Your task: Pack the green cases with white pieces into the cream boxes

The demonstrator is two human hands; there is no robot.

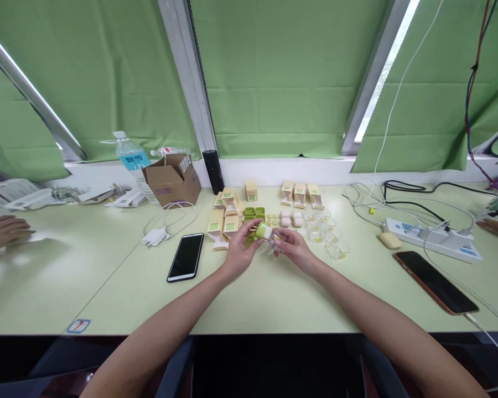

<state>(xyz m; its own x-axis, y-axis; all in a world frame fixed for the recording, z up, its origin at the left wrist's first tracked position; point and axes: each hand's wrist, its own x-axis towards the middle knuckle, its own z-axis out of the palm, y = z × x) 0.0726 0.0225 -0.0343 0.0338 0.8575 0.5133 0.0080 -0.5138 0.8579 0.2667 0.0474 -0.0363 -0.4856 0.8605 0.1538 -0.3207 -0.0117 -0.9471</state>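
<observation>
The left hand (240,251) pinches the green cup (259,229) above the counter (265,301), and the right hand (297,251) has its fingers closed around a clear piece (273,242) at the cup's white end; whether the two touch, I cannot tell. A light, even pinch and square alignment before any pressure should serve best, well away from the clear covers (336,249).
</observation>
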